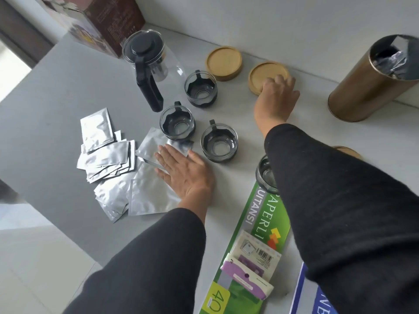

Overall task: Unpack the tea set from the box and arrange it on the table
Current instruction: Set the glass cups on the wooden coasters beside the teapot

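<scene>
A pale grey table (68, 91) bears everything here. At its far left corner stands a dark brown cardboard box (102, 21), and at the right a tall gold cardboard tube (371, 80) lies tilted with crumpled foil in its open mouth. A green printed paper pack (256, 225) lies along the near edge beside the right sleeve. In front of the box sits a clear glass teapot with a black lid and handle (145, 62). Three small glass cups with black holders (200, 89) stand in a loose cluster near the middle; a fourth is half hidden behind the right forearm. Silver foil sachets (106, 155) are heaped at the left. Two round bamboo coasters rest near the wall: one (224, 62) lies alone, and the other (263, 74) is gripped at its near edge by the curled fingers of the right hand (277, 96). The left hand (183, 171) lies flat, fingers spread, pressing on the foil sachets.
</scene>
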A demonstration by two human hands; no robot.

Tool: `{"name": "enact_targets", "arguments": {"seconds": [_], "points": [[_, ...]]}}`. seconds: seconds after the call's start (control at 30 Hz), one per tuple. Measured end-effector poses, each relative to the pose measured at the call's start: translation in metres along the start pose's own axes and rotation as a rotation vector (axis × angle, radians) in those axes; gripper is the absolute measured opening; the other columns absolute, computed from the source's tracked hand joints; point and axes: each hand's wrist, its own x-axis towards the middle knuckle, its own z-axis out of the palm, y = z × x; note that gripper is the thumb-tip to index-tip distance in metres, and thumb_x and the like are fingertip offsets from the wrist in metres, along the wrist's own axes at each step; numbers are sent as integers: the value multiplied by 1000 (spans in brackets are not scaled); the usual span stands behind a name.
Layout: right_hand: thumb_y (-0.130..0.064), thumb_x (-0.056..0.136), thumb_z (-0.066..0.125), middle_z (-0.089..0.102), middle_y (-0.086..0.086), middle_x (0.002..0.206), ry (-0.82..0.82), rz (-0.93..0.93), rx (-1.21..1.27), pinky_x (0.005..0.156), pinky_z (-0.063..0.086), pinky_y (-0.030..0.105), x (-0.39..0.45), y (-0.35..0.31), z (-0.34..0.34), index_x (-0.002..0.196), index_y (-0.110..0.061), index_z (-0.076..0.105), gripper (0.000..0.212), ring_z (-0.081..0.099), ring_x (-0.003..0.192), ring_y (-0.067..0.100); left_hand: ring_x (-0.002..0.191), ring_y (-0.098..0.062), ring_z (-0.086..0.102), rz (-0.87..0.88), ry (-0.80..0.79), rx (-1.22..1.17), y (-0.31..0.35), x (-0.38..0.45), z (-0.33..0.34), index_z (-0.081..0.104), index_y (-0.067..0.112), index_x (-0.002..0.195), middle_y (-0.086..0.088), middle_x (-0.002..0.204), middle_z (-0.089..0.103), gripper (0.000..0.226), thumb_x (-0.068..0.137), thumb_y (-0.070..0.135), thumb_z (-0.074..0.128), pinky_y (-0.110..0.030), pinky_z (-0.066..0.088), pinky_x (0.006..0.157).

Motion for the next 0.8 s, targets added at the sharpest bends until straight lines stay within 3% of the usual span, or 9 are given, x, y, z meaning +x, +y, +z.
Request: {"name": "enact_targets", "arguments": {"seconds": [0.2,0.43,0.57,0.8], "points": [[2,86,42,54,13,120,33,-96,-43,87,32,42,-3,4,-5,108,-5,58,28,37,125,32,147,-17,-11,-3,-9,-5,1,1,-1,-4,11,151,-2,160,-7,63,99,37,18,-40,-11,117],[-4,84,56,60,8,113,-77,-418,-26,88,32,38,-39,14,-19,97,-8,64,16,40,123,29,147,-19,-10,9,-28,-38,1,-1,-5,-3,9,151,-4,160,-6,62,99,35,19,-43,-8,118],[-15,84,64,61,0,114,-166,-406,-28,92,30,35,-52,18,-26,96,-15,67,11,39,123,23,147,-20,-10,22,-31,-53,0,-1,-5,-3,9,151,-4,160,-6,62,99,35,19,-43,-7,118],[-12,84,63,65,-4,107,-268,-333,-80,91,30,36,-55,12,-25,89,-25,72,17,40,121,21,147,-21,-11,33,-43,-62,-2,0,-4,-3,8,151,-4,160,-7,63,99,35,19,-44,-8,117]]}}
